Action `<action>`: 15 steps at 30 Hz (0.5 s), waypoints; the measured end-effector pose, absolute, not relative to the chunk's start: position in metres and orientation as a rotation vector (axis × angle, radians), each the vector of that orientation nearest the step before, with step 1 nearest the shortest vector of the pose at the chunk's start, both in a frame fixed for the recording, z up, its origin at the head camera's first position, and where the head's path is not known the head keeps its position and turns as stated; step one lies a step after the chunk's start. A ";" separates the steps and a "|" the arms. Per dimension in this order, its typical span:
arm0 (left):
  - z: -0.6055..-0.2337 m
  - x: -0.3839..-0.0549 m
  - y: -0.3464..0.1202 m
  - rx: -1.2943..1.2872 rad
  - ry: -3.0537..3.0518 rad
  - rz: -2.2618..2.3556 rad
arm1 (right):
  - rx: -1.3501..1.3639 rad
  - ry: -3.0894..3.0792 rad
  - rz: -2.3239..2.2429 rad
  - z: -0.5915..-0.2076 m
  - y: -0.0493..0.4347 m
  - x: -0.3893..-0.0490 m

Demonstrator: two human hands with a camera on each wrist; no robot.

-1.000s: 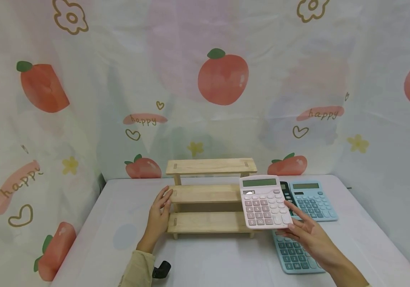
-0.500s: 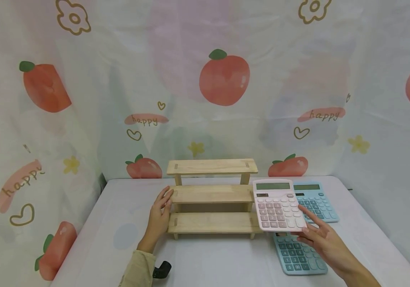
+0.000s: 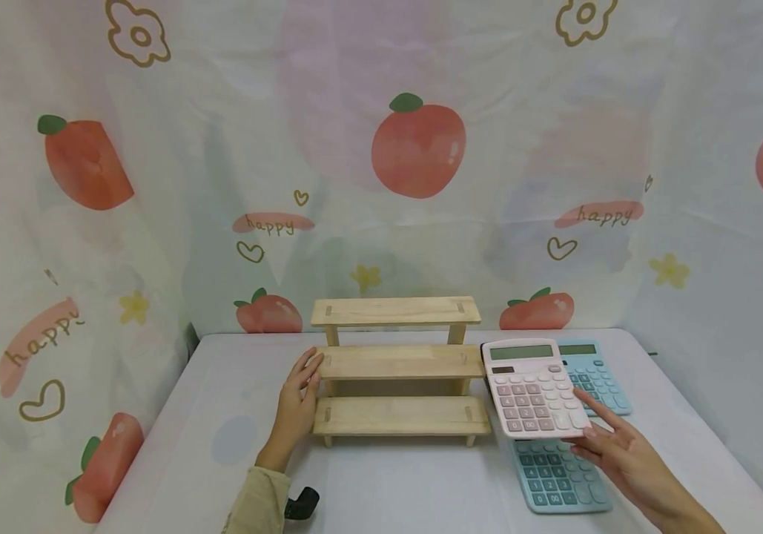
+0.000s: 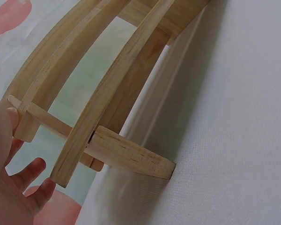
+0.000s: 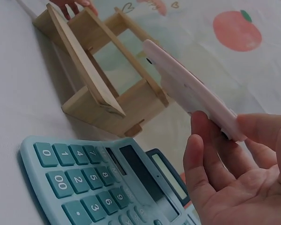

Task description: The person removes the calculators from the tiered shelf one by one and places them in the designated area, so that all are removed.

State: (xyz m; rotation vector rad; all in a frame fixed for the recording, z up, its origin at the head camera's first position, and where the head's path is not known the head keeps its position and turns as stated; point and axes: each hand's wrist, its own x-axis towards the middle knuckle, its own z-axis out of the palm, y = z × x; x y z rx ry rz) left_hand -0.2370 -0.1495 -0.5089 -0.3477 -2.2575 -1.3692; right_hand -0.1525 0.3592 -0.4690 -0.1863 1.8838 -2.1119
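A pink calculator is pinched at its lower right edge by my right hand, thumb on one side and fingers beneath. In the right wrist view the pink calculator appears edge-on, raised above a teal calculator. My left hand touches the left end of a three-step wooden shelf. Seen from the left wrist, the fingertips of my left hand lie against the ends of the shelf's boards.
A light blue calculator lies at the back right, partly covered by the pink one. Closer to me is the teal calculator. A small black curved object lies beside the left sleeve. Printed fabric hangs around the white table.
My right hand has carried the pink calculator rightward and slightly down, away from the shelf's right end and over the other calculators. My left hand stays at the shelf.
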 end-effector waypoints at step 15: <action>-0.509 -0.236 -0.149 -0.327 -2.263 -1.390 | -0.415 1.564 -2.318 -0.473 0.393 -0.146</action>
